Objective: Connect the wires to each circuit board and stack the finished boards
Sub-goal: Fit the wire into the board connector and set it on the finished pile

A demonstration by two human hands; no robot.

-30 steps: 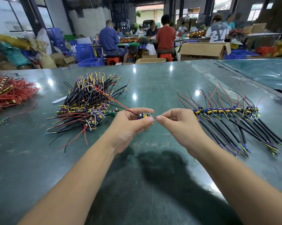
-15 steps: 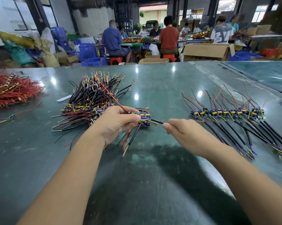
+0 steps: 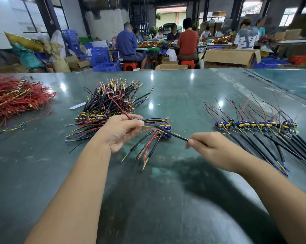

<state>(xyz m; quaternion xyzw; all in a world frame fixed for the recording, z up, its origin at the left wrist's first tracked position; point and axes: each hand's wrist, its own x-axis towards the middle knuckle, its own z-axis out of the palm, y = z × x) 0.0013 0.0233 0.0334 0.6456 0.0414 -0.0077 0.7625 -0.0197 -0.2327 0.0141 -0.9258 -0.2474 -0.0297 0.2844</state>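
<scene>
A workshop's glossy green table [image 3: 166, 88] carries red wires [image 3: 12, 97] far left, then a heap of wired boards [image 3: 111, 104]. The left hand [image 3: 120, 132] pinches a small board [image 3: 137, 119]; the right hand [image 3: 212, 147] pinches its black cable [image 3: 175, 135]. Finished boards [image 3: 254, 125] line up on the right.

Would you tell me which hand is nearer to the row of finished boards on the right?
Right. The right hand is just beside the row of finished boards, on its near-left; the left hand is further left, by the unfinished pile.
</scene>
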